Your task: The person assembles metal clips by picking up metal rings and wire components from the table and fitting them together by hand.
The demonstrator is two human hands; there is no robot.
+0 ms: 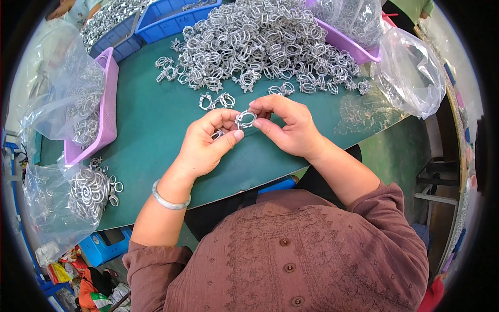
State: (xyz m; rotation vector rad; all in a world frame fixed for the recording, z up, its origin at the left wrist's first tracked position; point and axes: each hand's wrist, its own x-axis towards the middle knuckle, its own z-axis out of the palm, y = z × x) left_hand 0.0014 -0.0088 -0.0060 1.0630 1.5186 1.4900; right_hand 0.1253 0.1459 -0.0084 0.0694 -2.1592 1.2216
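Over the near part of the green table (150,130), both hands meet at one silver ring-shaped metal part (245,119). My left hand (205,143), with a pale bangle on its wrist, is closed and grips the part's left side between thumb and fingers. A second ring-shaped part (218,134) shows partly within that hand's curled fingers. My right hand (288,127) pinches the right side of the first part with thumb and fingertips. Just beyond the hands lie a few loose ring-shaped parts (215,101). Farther back rises a large heap of similar parts (254,41).
A purple basket (110,99) with bagged metal parts stands at left; another purple basket (343,42) is back right. Flat metal rings (91,192) spill from a plastic bag near left. Blue bins (174,21) stand behind. A clear bag (410,73) hangs over the right edge.
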